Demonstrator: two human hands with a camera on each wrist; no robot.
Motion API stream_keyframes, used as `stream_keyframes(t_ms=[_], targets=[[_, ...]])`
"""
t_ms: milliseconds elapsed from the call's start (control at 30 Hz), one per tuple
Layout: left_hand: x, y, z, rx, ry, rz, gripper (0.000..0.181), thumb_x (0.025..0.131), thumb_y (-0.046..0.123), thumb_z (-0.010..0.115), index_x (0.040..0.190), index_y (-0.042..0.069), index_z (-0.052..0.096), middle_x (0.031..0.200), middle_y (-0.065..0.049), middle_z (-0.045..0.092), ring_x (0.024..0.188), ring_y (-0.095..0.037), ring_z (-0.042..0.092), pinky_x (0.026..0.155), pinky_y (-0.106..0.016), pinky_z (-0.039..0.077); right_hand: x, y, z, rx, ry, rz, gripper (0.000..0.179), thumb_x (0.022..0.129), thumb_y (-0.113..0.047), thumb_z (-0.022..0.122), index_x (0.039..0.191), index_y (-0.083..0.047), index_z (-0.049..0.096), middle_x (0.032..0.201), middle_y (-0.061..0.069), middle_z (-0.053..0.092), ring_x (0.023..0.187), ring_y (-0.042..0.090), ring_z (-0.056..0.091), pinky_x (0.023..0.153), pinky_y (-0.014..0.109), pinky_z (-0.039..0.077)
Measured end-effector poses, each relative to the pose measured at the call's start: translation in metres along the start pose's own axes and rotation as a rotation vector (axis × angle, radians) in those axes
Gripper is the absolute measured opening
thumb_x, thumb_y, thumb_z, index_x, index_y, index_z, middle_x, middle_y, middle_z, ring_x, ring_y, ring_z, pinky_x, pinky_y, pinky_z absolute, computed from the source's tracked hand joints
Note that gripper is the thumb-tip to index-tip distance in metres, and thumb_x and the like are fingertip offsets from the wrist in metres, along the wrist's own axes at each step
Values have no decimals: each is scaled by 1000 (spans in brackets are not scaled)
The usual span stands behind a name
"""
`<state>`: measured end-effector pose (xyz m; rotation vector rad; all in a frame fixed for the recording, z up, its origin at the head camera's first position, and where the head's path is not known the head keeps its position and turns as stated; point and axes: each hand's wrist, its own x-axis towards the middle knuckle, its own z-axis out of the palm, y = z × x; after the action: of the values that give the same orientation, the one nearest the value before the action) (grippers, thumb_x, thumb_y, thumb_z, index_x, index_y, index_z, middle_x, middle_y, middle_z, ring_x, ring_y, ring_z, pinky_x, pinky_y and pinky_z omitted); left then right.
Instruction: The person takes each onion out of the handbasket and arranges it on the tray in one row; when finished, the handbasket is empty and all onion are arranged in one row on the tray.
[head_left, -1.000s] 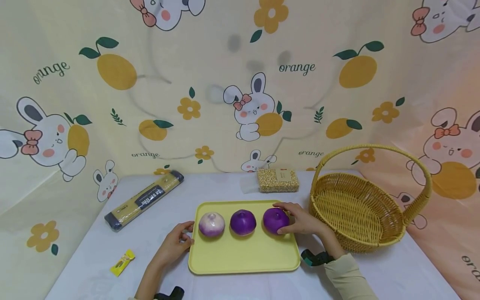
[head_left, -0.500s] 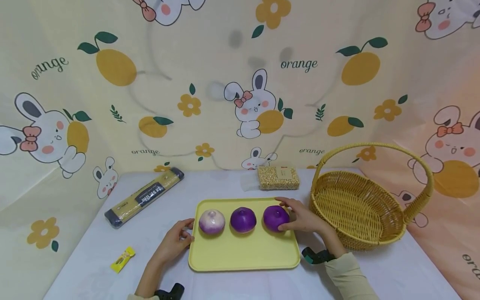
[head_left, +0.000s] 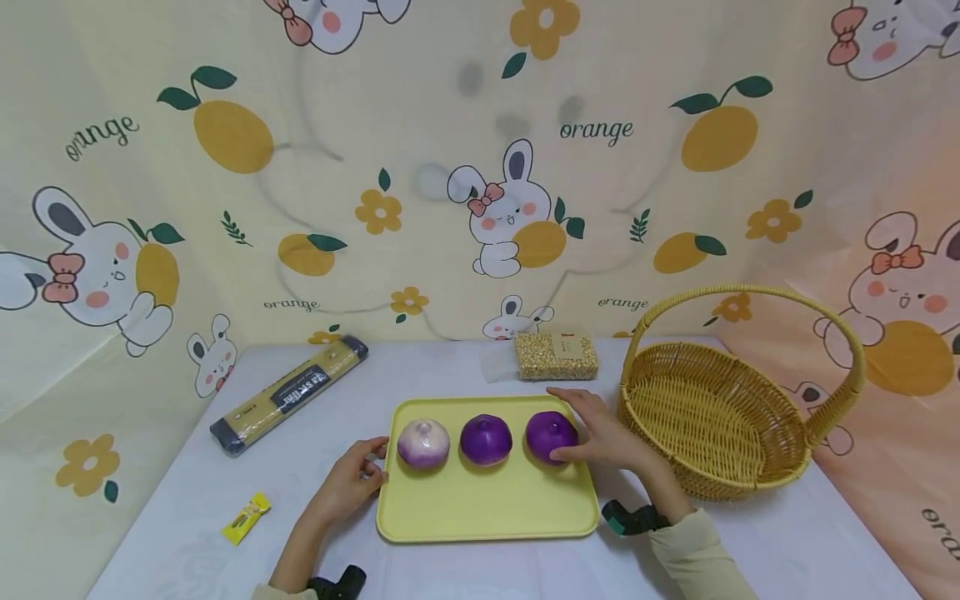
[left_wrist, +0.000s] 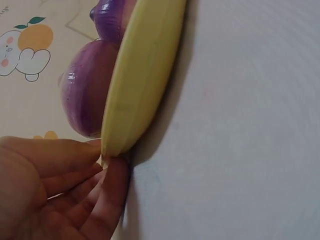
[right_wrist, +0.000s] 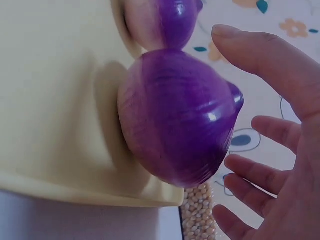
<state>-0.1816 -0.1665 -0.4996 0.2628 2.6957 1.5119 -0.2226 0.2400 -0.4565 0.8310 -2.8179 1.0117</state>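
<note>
A yellow tray (head_left: 487, 504) bears three onions in a row: a pale purple-white onion (head_left: 423, 444) at left, a deep purple onion (head_left: 486, 441) in the middle, another purple onion (head_left: 548, 438) at right. At the tray's left edge, my left hand (head_left: 347, 486) pinches the rim; the left wrist view has the thumb above and fingers (left_wrist: 112, 192) below it. My right hand (head_left: 606, 435) spreads over the tray's right edge, around the right onion. In the right wrist view, its thumb and fingers stand apart from that onion (right_wrist: 175, 117), with a gap between.
To the right stands a wicker basket (head_left: 708, 417) with a tall arched handle. Behind the tray lies a clear pack of grains (head_left: 557, 358). A long pasta-like packet (head_left: 288, 396) lies back left, and a small yellow wrapper (head_left: 246, 518) lies front left.
My right hand's fingers have spread a little wider around the right onion. The left hand stays at the tray's rim, and the onions have not moved on the tray.
</note>
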Motion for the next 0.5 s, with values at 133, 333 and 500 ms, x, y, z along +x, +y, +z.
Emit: stream_keyframes(t_ms=[133, 333, 500], targets=[[1, 3, -1, 80, 11, 25, 49, 79, -7, 65, 126, -4, 51, 104, -12, 56, 73, -10, 51, 61, -21, 45, -1, -7, 1, -39, 11, -7, 96, 64, -42, 82, 144, -18, 34, 137, 19, 39, 124, 37, 36, 93, 63, 35], [-2, 8, -3, 210, 89, 160, 52, 79, -2, 68, 128, -5, 49, 104, -16, 55, 74, -13, 52, 62, -23, 47, -6, -14, 4, -145, 43, -47, 98, 62, -42, 84, 143, -19, 35, 137, 18, 38, 123, 36, 37, 93, 60, 36], [-4, 14, -6, 347, 228, 330, 55, 78, 10, 73, 127, -3, 51, 106, -19, 55, 91, -29, 55, 77, -39, 49, -10, -19, 5, -225, 73, -103, 99, 60, -44, 85, 142, -17, 37, 138, 18, 36, 124, 37, 35, 94, 61, 33]])
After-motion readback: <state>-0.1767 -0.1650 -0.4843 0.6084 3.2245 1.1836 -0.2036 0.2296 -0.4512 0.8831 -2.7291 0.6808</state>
